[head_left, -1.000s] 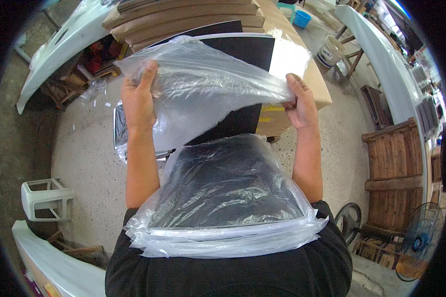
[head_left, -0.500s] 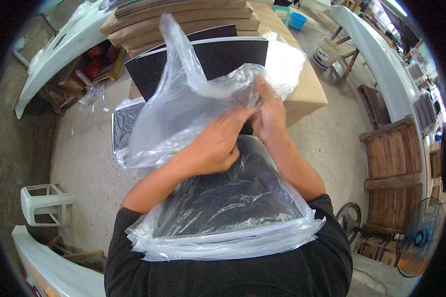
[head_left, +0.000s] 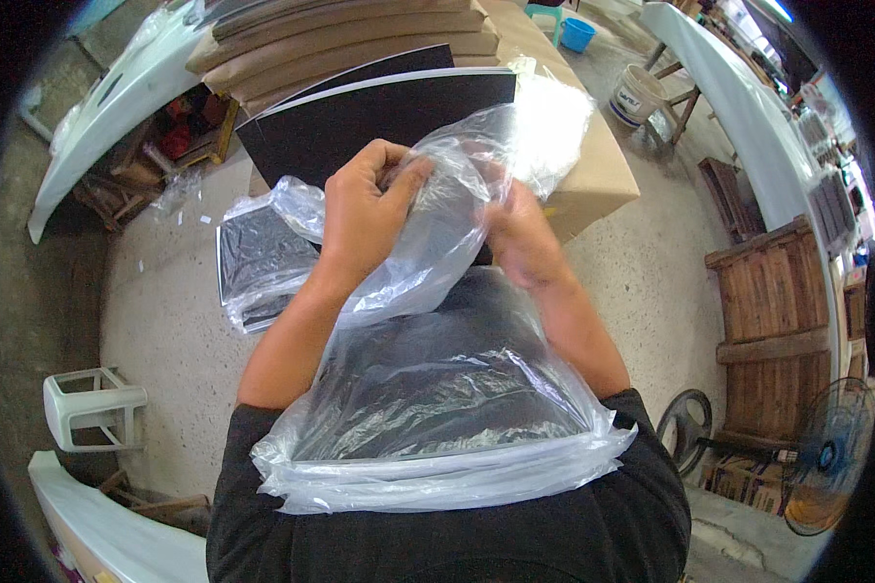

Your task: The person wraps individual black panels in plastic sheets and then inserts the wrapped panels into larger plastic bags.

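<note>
A loose clear plastic bag (head_left: 433, 214) is stretched between my two hands. My left hand (head_left: 369, 209) pinches its upper edge, thumb and fingers closed. My right hand (head_left: 527, 238) is slightly blurred at the bag's other side; its fingers show partly through the film and appear closed on the edge. Just beyond, a stack of black sheets with white edges (head_left: 360, 121) leans against the brown paper packs. Close to my body lies a black stack wrapped in clear plastic (head_left: 447, 379), its folded plastic ends towards me. Another plastic-covered black stack (head_left: 262, 255) lies left of my left hand.
Brown paper-wrapped packs (head_left: 350, 39) are piled at the far side. A white plastic bundle (head_left: 556, 131) sits on a brown-covered surface (head_left: 598, 185). Around stand a white stool (head_left: 97, 403), a wooden pallet (head_left: 773, 330), a fan (head_left: 826, 457), a white bucket (head_left: 637, 95) and a blue one (head_left: 577, 35).
My left hand has moved up and away from the right hand, taking hold of the bag's upper edge. The bag, earlier raised high on the left, has dropped and spread between the hands.
</note>
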The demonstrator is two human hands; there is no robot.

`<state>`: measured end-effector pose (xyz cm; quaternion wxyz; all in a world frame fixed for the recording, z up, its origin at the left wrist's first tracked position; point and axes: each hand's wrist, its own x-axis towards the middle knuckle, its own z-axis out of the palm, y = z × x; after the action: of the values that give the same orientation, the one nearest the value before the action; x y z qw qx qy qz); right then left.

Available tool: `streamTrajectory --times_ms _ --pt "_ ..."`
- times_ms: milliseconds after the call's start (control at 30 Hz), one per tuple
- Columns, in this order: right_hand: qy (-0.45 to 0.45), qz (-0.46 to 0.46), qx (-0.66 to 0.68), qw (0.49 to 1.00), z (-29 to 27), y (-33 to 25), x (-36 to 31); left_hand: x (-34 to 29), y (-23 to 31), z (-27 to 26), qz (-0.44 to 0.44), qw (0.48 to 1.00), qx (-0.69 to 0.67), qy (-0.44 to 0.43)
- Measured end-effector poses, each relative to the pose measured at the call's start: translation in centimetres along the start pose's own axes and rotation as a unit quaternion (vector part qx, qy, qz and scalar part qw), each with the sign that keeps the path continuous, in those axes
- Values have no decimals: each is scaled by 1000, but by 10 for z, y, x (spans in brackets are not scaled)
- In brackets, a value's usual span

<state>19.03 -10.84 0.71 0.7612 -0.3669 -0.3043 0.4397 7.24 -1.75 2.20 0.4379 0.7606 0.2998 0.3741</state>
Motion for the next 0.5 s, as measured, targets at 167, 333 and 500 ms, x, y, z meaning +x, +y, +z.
streamTrajectory --times_ms 167,333,500 --pt "43 21 -5 999 -7 6 7 1 -4 7 29 997 -74 -3" --pt "4 31 47 998 -1 -3 12 0 -4 3 34 992 -123 6" --pt "-13 44 92 995 -5 2 21 -1 -3 -4 12 996 -92 7"
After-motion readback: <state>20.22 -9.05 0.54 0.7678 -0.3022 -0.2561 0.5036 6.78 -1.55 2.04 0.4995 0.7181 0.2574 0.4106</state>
